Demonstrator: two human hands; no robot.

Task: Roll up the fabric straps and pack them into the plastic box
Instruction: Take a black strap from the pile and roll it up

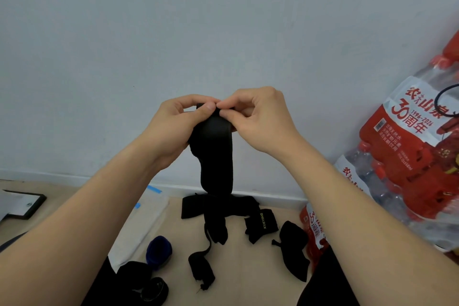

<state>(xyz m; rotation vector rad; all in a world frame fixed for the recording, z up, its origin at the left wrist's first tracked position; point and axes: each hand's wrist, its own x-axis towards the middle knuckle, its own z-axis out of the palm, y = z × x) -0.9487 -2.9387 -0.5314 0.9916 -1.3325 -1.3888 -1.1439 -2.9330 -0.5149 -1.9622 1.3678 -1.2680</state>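
A long black fabric strap (217,154) hangs in the air in front of the wall, its top end curled over. My left hand (173,126) grips that top end from the left, and my right hand (258,117) pinches it from the right, thumbs nearly touching. The strap's lower end reaches the floor. Several loose black straps (218,211) lie there, one with yellow lettering (262,225). A rolled dark blue strap (159,251) and a rolled black strap (154,292) sit at the lower left. The plastic box is not in view.
Shrink-wrapped packs of red-labelled water bottles (407,156) lean against the wall at the right. A clear plastic sheet with blue tape (146,221) lies on the tan floor at the left. A black-framed panel (22,206) rests at the far left.
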